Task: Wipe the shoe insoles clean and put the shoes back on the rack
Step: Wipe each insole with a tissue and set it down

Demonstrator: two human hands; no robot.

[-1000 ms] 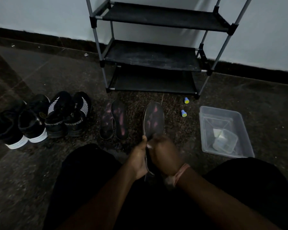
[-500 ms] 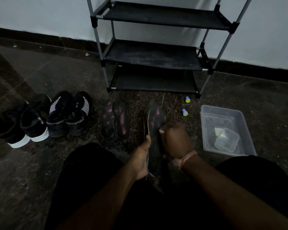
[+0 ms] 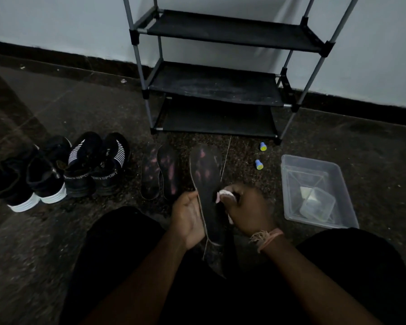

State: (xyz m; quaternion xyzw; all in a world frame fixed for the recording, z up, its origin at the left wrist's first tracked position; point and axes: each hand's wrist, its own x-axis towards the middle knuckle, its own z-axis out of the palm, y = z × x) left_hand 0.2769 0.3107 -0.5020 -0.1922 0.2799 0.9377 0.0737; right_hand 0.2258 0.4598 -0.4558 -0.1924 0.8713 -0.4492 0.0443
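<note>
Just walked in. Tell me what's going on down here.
A seated person is wiping a dark shoe insole: the left hand grips its edge while the right hand rubs it with a small white cloth. Two more insoles and four black shoes lie on the floor; the black rack holds nothing.

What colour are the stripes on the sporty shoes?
White stripes on the black sport shoes, seen in the head view.
</note>
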